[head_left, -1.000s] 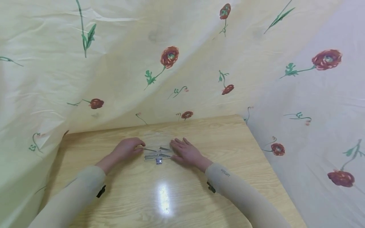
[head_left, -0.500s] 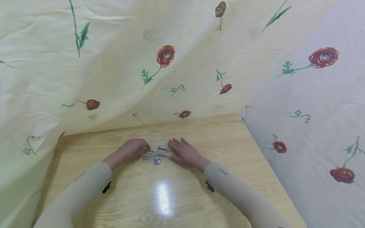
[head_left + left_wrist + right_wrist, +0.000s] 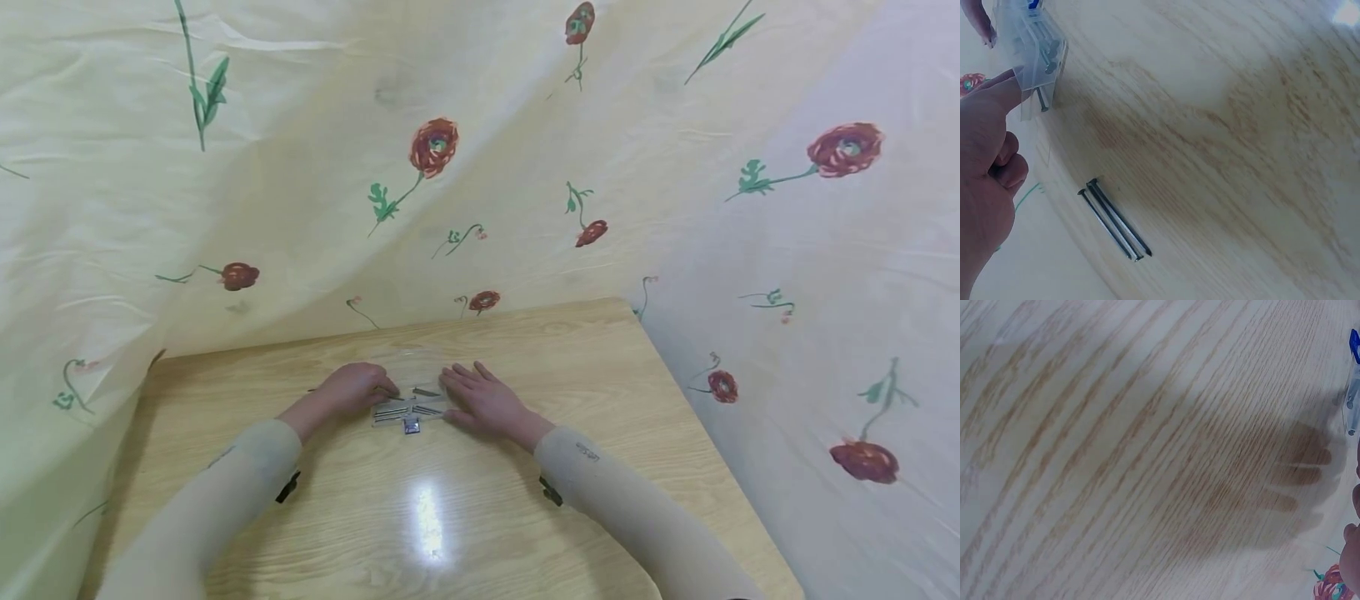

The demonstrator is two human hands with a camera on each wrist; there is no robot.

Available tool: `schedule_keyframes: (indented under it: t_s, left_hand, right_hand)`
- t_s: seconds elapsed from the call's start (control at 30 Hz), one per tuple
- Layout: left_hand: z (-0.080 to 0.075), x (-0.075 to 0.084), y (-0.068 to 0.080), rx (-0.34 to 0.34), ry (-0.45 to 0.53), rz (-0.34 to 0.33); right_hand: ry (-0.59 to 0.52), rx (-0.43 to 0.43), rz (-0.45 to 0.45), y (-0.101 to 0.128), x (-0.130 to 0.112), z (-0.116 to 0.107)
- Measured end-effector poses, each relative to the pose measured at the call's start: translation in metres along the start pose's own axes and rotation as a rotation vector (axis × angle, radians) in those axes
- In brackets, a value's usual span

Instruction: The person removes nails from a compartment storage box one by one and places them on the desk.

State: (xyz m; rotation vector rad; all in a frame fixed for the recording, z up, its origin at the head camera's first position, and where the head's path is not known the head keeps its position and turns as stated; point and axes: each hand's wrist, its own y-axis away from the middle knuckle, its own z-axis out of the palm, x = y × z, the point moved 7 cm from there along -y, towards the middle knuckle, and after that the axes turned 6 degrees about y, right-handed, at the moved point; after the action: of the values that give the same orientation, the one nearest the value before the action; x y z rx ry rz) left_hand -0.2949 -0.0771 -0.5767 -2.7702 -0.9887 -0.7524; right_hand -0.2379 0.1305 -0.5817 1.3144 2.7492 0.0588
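Observation:
A clear plastic box (image 3: 391,407) holding several nails (image 3: 390,412) in its compartments lies on the table, its transparent lid (image 3: 408,358) spread behind it. My left hand (image 3: 352,389) reaches into the box from the left, its fingertips pinching a nail (image 3: 397,397) low over a rear compartment. In the left wrist view, two fingers extend behind the box's see-through wall (image 3: 1036,69) while others curl; the fingertips are hidden. Flat beside the box's right edge, my right hand (image 3: 487,400) rests with its fingers straight, steadying it.
A few loose nails (image 3: 1116,219) lie side by side on the wooden table (image 3: 315,500), left of the box and mostly behind the left arm in the head view. The box has a small blue latch (image 3: 412,426) at its front. Flowered cloth (image 3: 315,208) hangs behind the table.
My left hand has moved right and over the box, carrying the nail toward the rear compartment. The right hand keeps its place at the box's edge. The head view has shifted slightly.

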Motion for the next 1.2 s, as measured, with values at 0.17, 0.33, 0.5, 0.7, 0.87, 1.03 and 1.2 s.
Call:
schedule_keyframes:
  t_s: [0.17,0.33,0.5,0.7,0.87,1.03,1.2]
  left_hand:
    - [0.001,0.0,-0.002,0.017,-0.003,0.004]
    - [0.002,0.004,-0.004,0.02,-0.033,0.005]
    - [0.003,0.007,-0.006,0.008,-0.046,-0.016]
    - [0.003,0.012,-0.007,-0.007,-0.093,0.007]
    - [0.005,0.015,-0.012,-0.033,-0.172,0.033]
    - [0.006,0.016,-0.015,-0.085,-0.201,0.028]
    - [0.006,0.018,-0.015,-0.101,-0.208,0.024]
  right_hand:
    - [-0.004,-0.017,0.01,-0.001,0.001,0.0]
    - [-0.007,-0.032,0.018,-0.001,0.001,0.001]
    - [-0.019,-0.035,0.021,-0.001,0.001,0.001]
    - [-0.027,-0.03,0.021,-0.001,0.001,0.001]
    - [-0.009,-0.03,0.025,-0.002,0.002,0.004]
    - [-0.038,-0.035,0.021,-0.002,0.002,0.005]
    - [-0.013,-0.036,0.019,-0.002,0.003,0.005]
